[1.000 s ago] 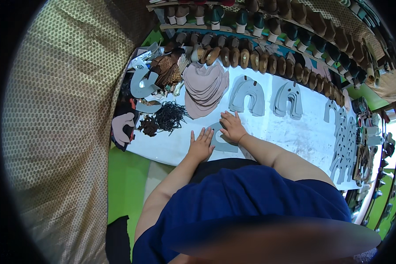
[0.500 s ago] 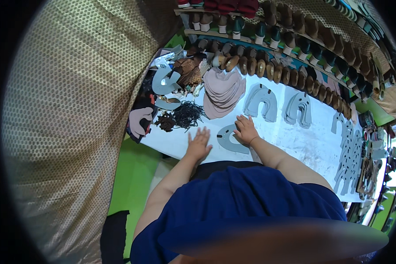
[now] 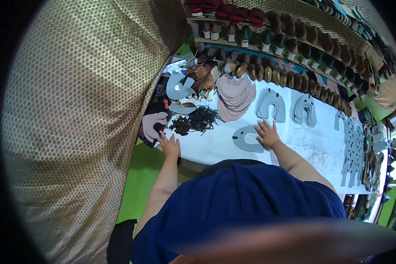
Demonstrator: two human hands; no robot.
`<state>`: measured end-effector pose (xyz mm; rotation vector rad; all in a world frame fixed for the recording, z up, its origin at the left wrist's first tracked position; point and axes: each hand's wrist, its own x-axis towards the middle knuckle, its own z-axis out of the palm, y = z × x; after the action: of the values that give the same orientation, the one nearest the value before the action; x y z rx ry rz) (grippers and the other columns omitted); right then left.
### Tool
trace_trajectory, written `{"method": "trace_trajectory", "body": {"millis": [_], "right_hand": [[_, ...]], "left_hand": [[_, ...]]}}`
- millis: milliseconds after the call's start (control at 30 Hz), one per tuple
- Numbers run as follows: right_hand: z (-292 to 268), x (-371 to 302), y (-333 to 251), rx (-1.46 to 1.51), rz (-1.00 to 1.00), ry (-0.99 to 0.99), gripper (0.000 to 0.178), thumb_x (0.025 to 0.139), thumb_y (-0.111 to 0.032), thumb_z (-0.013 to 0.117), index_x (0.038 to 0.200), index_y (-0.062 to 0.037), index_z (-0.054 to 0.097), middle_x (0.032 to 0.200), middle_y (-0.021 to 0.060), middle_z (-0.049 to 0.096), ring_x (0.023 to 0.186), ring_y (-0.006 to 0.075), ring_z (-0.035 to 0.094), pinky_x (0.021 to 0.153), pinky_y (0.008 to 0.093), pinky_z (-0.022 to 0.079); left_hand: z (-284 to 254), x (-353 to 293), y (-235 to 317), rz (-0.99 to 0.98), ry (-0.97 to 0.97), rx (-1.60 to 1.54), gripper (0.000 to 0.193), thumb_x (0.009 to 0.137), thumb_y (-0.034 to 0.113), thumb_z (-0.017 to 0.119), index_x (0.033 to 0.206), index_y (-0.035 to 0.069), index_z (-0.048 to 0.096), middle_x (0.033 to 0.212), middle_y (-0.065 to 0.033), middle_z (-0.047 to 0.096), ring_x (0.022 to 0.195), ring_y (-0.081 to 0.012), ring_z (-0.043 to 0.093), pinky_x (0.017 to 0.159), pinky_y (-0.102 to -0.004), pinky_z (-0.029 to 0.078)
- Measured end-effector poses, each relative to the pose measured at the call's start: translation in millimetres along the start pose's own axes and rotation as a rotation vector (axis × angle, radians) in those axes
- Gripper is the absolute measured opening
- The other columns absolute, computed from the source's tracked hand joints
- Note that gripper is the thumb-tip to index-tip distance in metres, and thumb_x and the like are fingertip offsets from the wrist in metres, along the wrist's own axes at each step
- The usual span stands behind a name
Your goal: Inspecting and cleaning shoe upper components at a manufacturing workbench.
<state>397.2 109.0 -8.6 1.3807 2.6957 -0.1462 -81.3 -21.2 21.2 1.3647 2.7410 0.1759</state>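
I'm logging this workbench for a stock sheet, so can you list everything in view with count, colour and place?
White work table: one, centre.
Grey U-shaped cut pieces: one under the right hand, stacks beyond it, more along the right edge.
Pinkish-tan stack of leather pieces: one pile, table back.
Dark tangled cords: one bundle, left of centre.
Shelved shoes: many, brown, dark and red, rear racks.
Left hand: table's left edge, flat.
Right hand: pressing on the grey piece.
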Motion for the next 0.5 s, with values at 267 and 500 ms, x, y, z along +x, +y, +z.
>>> {"method": "trace_trajectory", "body": {"millis": [267, 500], "right_hand": [[2.2, -26.2, -30.2, 0.045, 0.326, -0.070, 0.063, 0.099, -0.049, 0.042, 0.156, -0.0297, 0.023, 0.163, 0.0043, 0.019, 0.151, 0.0296, 0.012, 0.115, 0.0677, 0.008], [7.8, -44.9, -54.1, 0.108, 0.459, -0.114, 0.066, 0.099, -0.049, 0.043, 0.157, -0.0282, 0.019, 0.164, 0.0066, 0.015, 0.151, 0.0304, 0.012, 0.116, 0.0633, 0.012]], "left_hand": [[-7.5, 45.1, -26.7, 0.115, 0.094, 0.030, 0.036, 0.086, 0.032, 0.067, 0.122, 0.028, 0.069, 0.164, -0.0093, 0.012, 0.149, -0.0415, 0.009, 0.113, -0.0672, 0.012], [-12.7, 75.2, -35.3, 0.229, 0.080, 0.011, 0.027, 0.084, 0.032, 0.072, 0.112, 0.031, 0.073, 0.164, -0.0057, 0.015, 0.149, -0.0378, 0.010, 0.113, -0.0646, 0.016]]}}
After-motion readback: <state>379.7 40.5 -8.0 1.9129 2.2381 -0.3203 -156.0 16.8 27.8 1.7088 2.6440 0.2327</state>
